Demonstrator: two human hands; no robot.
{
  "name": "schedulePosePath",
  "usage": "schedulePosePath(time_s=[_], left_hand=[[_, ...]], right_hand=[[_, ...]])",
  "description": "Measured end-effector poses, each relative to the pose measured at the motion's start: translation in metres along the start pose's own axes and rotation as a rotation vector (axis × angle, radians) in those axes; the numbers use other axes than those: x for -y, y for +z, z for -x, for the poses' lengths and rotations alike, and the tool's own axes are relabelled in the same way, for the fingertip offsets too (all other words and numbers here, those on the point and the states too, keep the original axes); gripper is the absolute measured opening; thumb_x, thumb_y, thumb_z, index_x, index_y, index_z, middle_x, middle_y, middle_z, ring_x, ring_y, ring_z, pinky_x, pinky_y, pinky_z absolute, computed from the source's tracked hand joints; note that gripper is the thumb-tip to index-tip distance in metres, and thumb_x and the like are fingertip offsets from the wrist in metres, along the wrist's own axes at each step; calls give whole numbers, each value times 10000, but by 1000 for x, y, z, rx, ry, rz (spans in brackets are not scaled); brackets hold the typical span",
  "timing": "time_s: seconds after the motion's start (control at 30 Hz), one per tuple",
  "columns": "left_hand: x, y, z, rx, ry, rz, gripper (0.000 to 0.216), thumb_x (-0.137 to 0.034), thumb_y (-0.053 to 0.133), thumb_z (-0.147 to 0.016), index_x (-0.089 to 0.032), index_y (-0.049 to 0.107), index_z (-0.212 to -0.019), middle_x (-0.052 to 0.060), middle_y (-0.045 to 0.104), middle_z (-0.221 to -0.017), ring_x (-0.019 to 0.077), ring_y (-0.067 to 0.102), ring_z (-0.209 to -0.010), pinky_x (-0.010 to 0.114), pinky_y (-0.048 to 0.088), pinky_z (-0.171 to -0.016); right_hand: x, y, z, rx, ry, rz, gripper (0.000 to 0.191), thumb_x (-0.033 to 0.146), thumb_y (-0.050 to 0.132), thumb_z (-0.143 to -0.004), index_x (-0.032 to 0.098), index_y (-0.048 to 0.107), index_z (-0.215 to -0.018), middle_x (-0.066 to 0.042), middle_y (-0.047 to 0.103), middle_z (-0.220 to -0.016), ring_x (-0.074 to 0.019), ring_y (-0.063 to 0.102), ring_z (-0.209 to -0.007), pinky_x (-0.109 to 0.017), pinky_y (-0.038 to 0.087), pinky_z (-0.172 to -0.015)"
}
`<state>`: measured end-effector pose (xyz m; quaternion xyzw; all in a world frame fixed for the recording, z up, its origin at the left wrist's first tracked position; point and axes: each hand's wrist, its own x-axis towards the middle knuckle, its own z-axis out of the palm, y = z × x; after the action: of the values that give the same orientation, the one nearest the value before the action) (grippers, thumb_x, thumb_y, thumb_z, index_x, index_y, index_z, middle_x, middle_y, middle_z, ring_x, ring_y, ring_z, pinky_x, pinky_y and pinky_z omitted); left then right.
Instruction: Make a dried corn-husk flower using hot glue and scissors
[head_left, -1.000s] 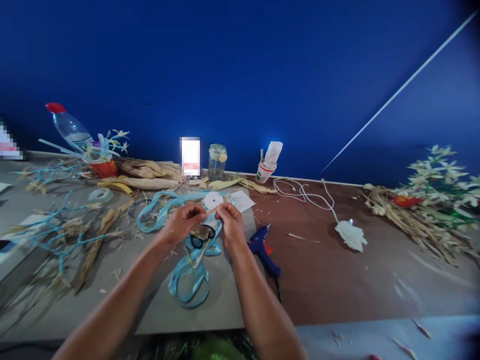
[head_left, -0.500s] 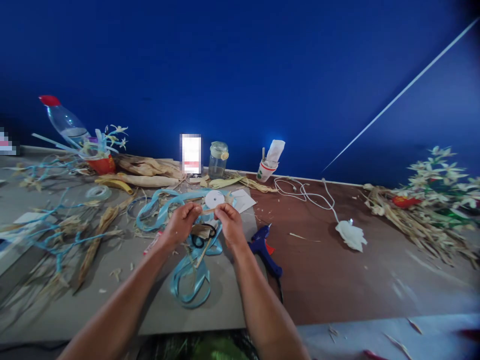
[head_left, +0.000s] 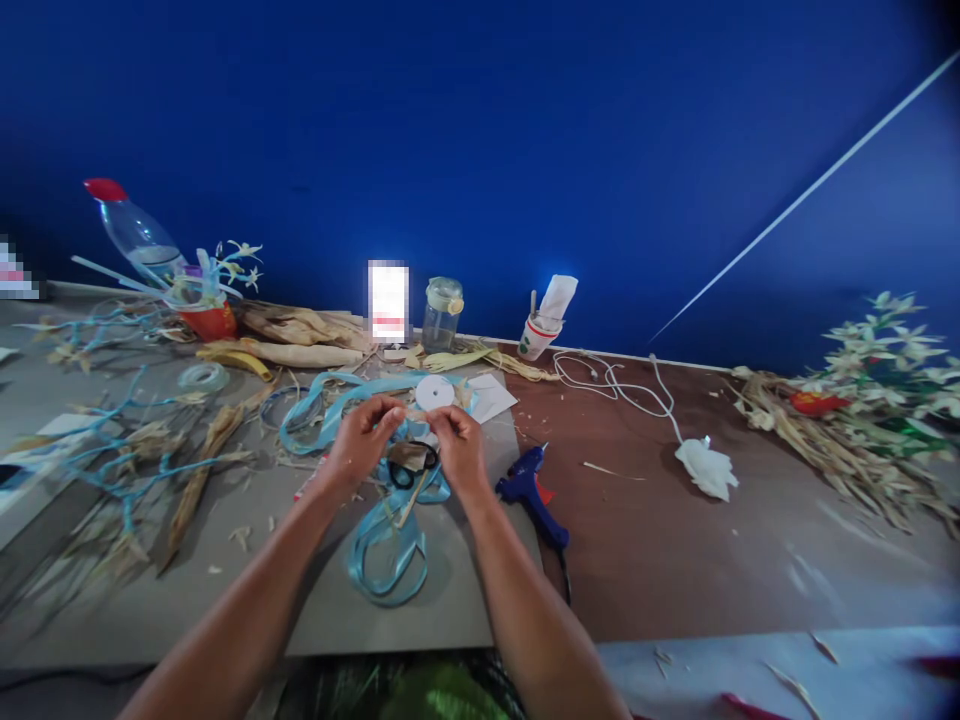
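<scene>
My left hand [head_left: 362, 438] and my right hand [head_left: 457, 444] are held close together above the grey mat [head_left: 315, 610]. Both pinch the ends of a small pale strip [head_left: 415, 416], likely dried husk, between fingertips. Beneath them lie black-handled scissors [head_left: 409, 468] and loops of light blue ribbon [head_left: 386, 545]. A white ribbon spool [head_left: 435, 392] sits just beyond the hands. A blue glue gun [head_left: 534, 495] rests to the right of my right wrist.
Dried husks and blue-wrapped stems [head_left: 127, 450] litter the left side. A tilted bottle [head_left: 135, 235], red cup [head_left: 210, 320], glass jar [head_left: 440, 313] and paper cup [head_left: 536, 335] line the blue wall. A white cable [head_left: 622, 385] and husk flowers [head_left: 870, 400] lie right.
The hands have drawn slightly closer together on the strip. The view has shifted a little; the things on the table have not moved.
</scene>
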<state>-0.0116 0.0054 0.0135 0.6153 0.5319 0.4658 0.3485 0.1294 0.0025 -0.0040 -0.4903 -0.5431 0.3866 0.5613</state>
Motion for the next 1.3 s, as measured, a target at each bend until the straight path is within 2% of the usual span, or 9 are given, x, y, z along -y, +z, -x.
schedulePosePath(time_s=[0.2, 0.33, 0.53, 0.63, 0.73, 0.87, 0.97, 1.17, 1.3], left_hand=[[-3, 9, 7, 125, -73, 399, 413, -508, 629, -679, -153, 607, -889, 41, 617, -760, 156, 555, -695, 266, 434, -649], [2, 16, 8, 109, -70, 401, 323, -423, 674, -680, -159, 612, -855, 19, 609, -748, 142, 548, -692, 257, 441, -651], [8, 9, 5, -81, -77, 510, 200, -350, 660, -732, -162, 598, -762, 10, 614, -769, 98, 535, -619, 240, 458, -621], [7, -1, 2, -116, -87, 645, 184, -330, 644, -753, -161, 573, -749, 29, 646, -864, 54, 495, -514, 220, 442, -539], [7, -7, -1, -139, -74, 714, 167, -299, 651, -750, -165, 551, -755, 23, 656, -823, 38, 460, -443, 205, 412, -473], [9, -8, -3, -178, -72, 707, 184, -283, 668, -728, -173, 533, -788, 10, 659, -778, 55, 506, -443, 198, 411, -449], [10, -7, -3, -189, -78, 691, 199, -290, 666, -724, -173, 516, -783, 9, 665, -783, 54, 511, -431, 194, 406, -436], [14, -12, -6, -266, -57, 740, 203, -311, 659, -723, -179, 510, -758, -15, 628, -690, 62, 497, -432, 196, 396, -440], [19, -14, -8, -323, -35, 737, 209, -335, 657, -730, -164, 538, -716, -17, 590, -664, 38, 417, -423, 182, 354, -431]], right_hand=[[-4, 5, 1, -142, -9, 0, 218, 328, 505, -782, 178, 591, -649, 13, 566, -632, -139, 507, -641, -250, 397, -631], [-2, 7, 6, -150, -74, 54, 213, 311, 502, -804, 178, 590, -663, 11, 565, -636, -137, 514, -639, -251, 397, -633], [7, 4, 10, 54, -216, 211, 242, 313, 463, -867, 170, 607, -736, -10, 588, -724, -132, 542, -718, -239, 406, -689], [10, -3, 8, 232, -178, 473, 180, 293, 515, -842, 180, 644, -788, -16, 619, -770, -136, 549, -744, -264, 385, -742], [11, -5, 11, 439, -188, 825, 159, 330, 591, -795, 220, 672, -878, -37, 638, -860, -191, 536, -875, -339, 328, -824], [8, -3, 16, 543, -243, 1033, 253, 322, 613, -778, 253, 650, -1018, -67, 606, -1009, -238, 476, -1004, -372, 280, -850], [3, -1, 15, 481, -213, 1044, 188, 292, 532, -848, 252, 664, -976, -59, 605, -981, -216, 481, -991, -366, 258, -856], [-6, 1, 8, 168, -194, 919, 163, 292, 549, -854, 270, 699, -915, -37, 626, -914, -190, 519, -937, -322, 272, -821], [-5, 8, 7, 101, -182, 871, 165, 268, 555, -847, 244, 702, -918, -28, 665, -870, -182, 546, -928, -312, 283, -842]])
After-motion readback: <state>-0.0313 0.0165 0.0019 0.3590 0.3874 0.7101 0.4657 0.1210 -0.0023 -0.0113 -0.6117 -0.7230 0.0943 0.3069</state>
